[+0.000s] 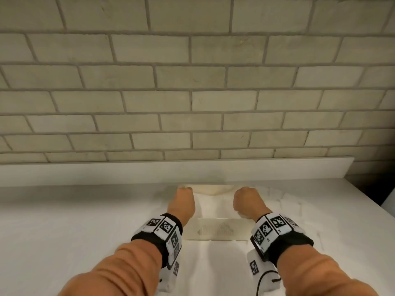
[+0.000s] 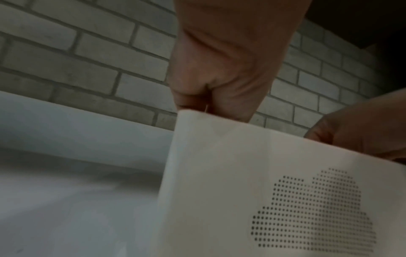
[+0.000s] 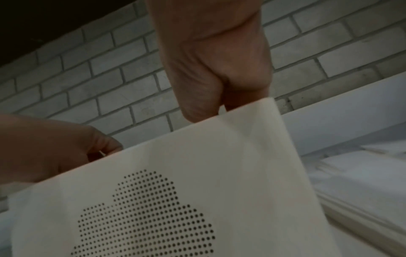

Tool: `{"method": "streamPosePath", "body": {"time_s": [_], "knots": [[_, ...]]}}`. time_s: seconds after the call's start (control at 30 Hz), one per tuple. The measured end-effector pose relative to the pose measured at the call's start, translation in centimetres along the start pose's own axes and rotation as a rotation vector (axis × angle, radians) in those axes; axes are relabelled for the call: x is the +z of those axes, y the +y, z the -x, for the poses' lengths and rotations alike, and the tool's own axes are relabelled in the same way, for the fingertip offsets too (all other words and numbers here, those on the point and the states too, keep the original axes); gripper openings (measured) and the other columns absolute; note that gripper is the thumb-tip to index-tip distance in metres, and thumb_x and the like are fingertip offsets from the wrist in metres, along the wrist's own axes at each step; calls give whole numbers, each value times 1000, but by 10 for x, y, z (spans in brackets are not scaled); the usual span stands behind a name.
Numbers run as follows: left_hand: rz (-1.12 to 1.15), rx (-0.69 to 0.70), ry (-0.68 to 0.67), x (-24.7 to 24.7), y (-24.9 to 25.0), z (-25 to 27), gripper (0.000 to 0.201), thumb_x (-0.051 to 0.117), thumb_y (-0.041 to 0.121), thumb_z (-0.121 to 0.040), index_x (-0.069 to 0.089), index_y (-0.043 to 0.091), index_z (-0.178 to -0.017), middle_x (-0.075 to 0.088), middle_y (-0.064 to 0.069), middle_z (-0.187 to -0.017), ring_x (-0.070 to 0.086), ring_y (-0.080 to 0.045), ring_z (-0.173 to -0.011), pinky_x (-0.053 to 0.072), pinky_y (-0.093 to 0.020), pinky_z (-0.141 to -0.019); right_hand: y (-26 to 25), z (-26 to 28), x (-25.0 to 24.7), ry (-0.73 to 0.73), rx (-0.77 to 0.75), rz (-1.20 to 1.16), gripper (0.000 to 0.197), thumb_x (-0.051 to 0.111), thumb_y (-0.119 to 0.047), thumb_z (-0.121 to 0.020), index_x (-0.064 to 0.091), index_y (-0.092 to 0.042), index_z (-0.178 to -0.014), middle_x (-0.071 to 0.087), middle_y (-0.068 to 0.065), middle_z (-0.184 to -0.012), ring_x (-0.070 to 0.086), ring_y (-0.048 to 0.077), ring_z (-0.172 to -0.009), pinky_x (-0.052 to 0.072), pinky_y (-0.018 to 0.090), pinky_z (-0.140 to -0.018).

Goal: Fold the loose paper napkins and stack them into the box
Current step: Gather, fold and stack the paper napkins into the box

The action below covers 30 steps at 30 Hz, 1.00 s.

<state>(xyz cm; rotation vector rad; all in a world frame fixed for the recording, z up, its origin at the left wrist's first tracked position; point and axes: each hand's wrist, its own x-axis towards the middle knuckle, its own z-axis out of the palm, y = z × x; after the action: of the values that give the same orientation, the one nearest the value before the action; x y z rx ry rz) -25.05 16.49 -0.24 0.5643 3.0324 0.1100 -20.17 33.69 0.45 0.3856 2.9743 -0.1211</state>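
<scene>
Napkins are the concern here, though the biggest things in sight are the pale brick wall (image 1: 192, 82) and the white counter (image 1: 64, 221) running along its foot. On that counter, between the two forearms, stands a white box (image 1: 212, 228) whose near wall carries a cloud shape made of small punched dots. Beyond the box, in the head view, a cream patch of paper (image 1: 210, 190) lies against the low ledge at the wall's foot; whether it is one loose napkin or several I cannot tell. To the right, the right-wrist view shows a layered stack of white sheets (image 3: 360, 175) on the counter, probably more napkins.

The left hand (image 2: 219, 69) has its fingers curled down over the box's top edge at one corner, gripping the rim; the right hand (image 3: 219, 66) does the same at the other corner. What lies inside the box is hidden in every view.

By my reckoning the step in hand is positioning or steadying the box, not folding. No folded napkin is visible. The next move probably calls for letting go of the rim, reaching for a loose sheet, and laying it flat so its edges can be brought together squarely.
</scene>
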Motion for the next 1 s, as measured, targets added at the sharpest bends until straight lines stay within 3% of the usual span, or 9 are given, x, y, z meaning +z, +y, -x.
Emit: {"method": "streamPosePath", "body": {"time_s": [0.07, 0.17, 0.33, 0.47, 0.53, 0.63, 0.7, 0.83, 1.0], "knots": [[-146, 97, -70, 6, 2, -7, 32, 34, -1, -95, 50, -2, -123, 55, -17, -128, 56, -28, -116, 46, -26, -87, -2, -7, 1, -66, 11, 110, 26, 38, -3, -92, 63, -2, -90, 65, 10, -99, 59, 24, -113, 40, 26, -82], [-300, 150, -194, 4, 8, -15, 31, 36, -1, -96, 57, 1, -119, 60, -11, -125, 58, -24, -115, 29, -19, -55, -5, -15, 4, -131, -5, 256, 25, 37, -6, -96, 60, -7, -104, 60, 9, -123, 55, 22, -118, 34, 26, -103], [-374, 125, -323, 8, 13, -24, 23, 39, 1, -95, 62, 0, -98, 63, -12, -123, 59, -25, -114, 42, -31, -97, -10, -27, 15, -257, 31, 312, 19, 42, -12, -93, 59, -13, -85, 51, 2, -76, 59, 20, -97, 28, 31, -108], [-479, 139, -296, 8, 17, -22, 29, 40, 4, -95, 60, 6, -116, 62, -8, -122, 59, -21, -113, 43, -27, -88, -13, -27, 17, -255, 48, 312, 29, 43, -11, -92, 61, -12, -114, 53, 1, -75, 58, 20, -103, 24, 33, -111], [-521, 158, -261, 4, 18, -18, 28, 42, 6, -95, 60, 8, -116, 61, -5, -122, 58, -19, -113, 41, -26, -84, -16, -22, 13, -228, 77, 311, 29, 45, -10, -92, 60, -10, -117, 63, 2, -99, 54, 20, -116, 20, 35, -116], [-382, 135, -199, -4, 17, -12, 27, 43, 5, -94, 60, 8, -114, 61, -7, -119, 59, -22, -109, 39, -28, -75, -17, -11, 1, -108, 153, 88, 28, 50, -11, -92, 58, -8, -119, 58, 8, -124, 54, 22, -117, 42, 30, -98], [-161, 113, -108, -14, 13, -2, 22, 47, 10, -92, 62, 9, -109, 62, -7, -115, 60, -23, -100, 44, -29, -74, -12, 3, -10, 1, 209, -105, 28, 55, -15, -89, 60, -9, -116, 60, 8, -120, 59, 23, -109, 47, 28, -78], [275, 3, 78, -30, -16, 32, 18, 56, 34, -90, 67, 22, -99, 66, 1, -107, 61, -20, -103, 48, -30, -79, 3, 59, -21, 128, 231, -457, 23, 64, -28, -85, 67, -19, -106, 65, 3, -108, 63, 21, -96, 48, 25, -74], [427, -208, -27, -17, -67, 78, 17, 65, 38, -83, 61, 24, -75, 65, 2, -98, 60, -17, -94, 49, -28, -83, -8, 135, -1, -259, 208, -494, 27, 60, -28, -89, 62, -9, -109, 70, 6, -88, 63, 18, -60, 59, 25, -65]]}}
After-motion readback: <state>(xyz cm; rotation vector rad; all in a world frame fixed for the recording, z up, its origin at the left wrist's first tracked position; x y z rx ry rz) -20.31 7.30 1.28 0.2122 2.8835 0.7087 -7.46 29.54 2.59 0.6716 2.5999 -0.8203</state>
